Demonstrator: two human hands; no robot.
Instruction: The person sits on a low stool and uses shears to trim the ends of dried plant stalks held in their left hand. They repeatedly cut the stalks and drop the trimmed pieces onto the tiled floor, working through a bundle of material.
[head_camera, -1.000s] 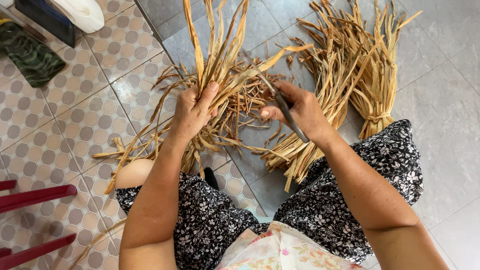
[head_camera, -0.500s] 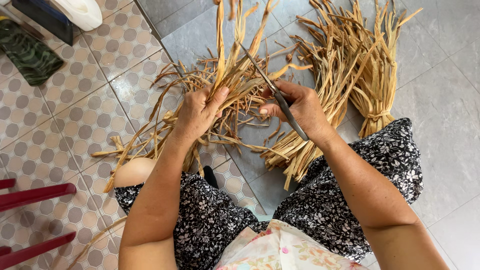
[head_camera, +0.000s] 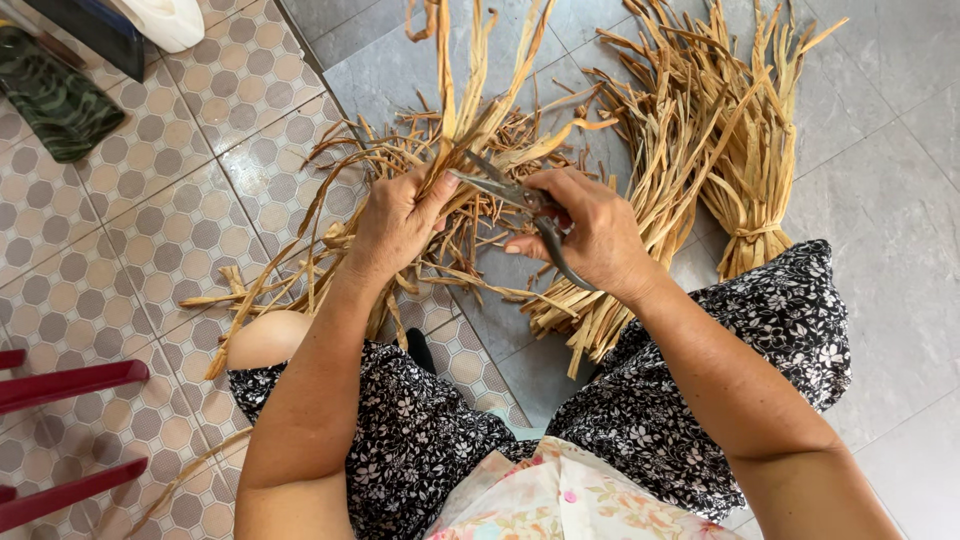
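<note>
At nine o'clock, red chair legs (head_camera: 70, 385) rest on the patterned tiles. The left hand (head_camera: 395, 225) is closed around a bunch of dried leaf strips (head_camera: 465, 95) that rises toward twelve. The right hand (head_camera: 595, 235) grips scissors (head_camera: 510, 190), blades meeting those strips. At two o'clock, tied bundles (head_camera: 745, 150) lie on the grey floor (head_camera: 900, 300).
</note>
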